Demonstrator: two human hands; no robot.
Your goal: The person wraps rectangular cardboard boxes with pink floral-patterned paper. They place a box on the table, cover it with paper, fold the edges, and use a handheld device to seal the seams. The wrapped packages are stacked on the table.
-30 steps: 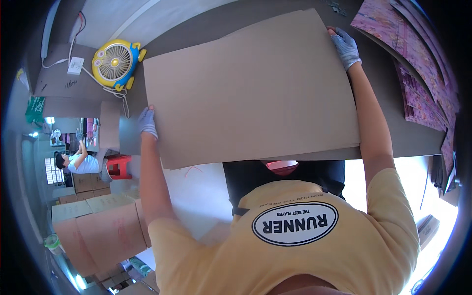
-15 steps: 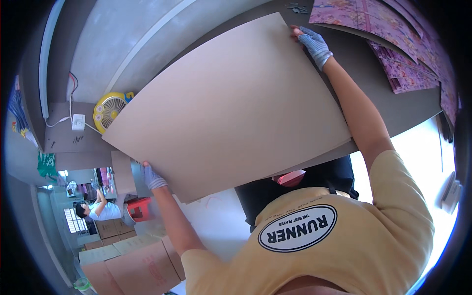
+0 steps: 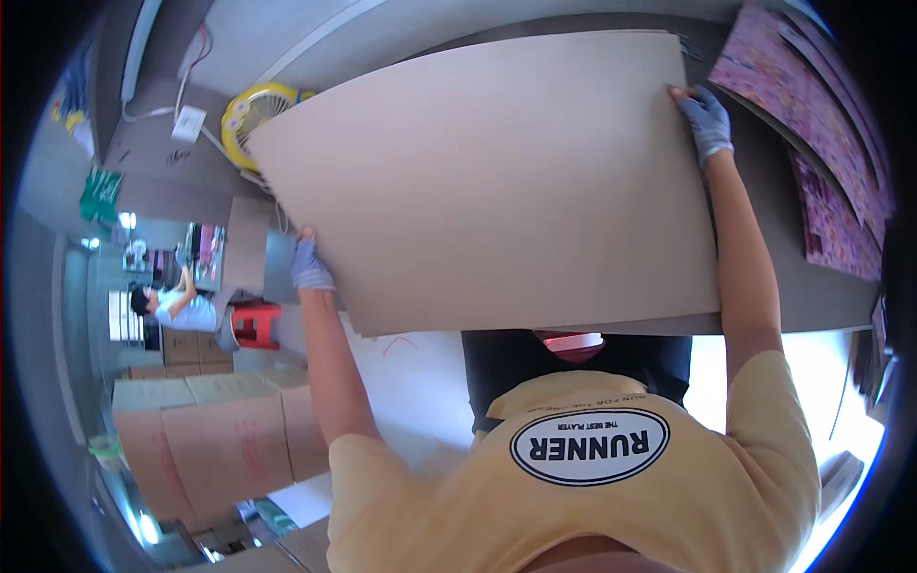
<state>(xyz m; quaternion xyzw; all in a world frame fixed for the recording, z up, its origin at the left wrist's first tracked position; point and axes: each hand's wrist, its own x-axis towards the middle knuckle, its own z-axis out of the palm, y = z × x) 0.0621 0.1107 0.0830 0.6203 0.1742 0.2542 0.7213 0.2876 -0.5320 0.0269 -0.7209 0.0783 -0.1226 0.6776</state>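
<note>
A large, plain grey-brown cardboard sheet (image 3: 497,191) spans the middle of the view in front of me. Along its lower and upper edges a second thin edge shows, so more than one sheet may lie together. My left hand (image 3: 312,265), in a grey glove with bare fingertips, grips the sheet's left edge. On the far right edge my right hand (image 3: 707,122), gloved the same way, is closed with the thumb on top. The fingers of both hands are partly hidden at or under the board.
Pink floral-printed sheets (image 3: 802,105) lie piled on the grey table (image 3: 764,239) at right. Behind the board's left corner stands a yellow fan (image 3: 250,122) beside a white socket box (image 3: 189,124). At left are cardboard boxes (image 3: 229,439), a red stool (image 3: 256,325) and a seated co-worker (image 3: 181,304).
The cardboard has turned clockwise, its near edge now roughly level across the view. Both hands keep their grip; the right one appears farther right and lower, the left one higher.
</note>
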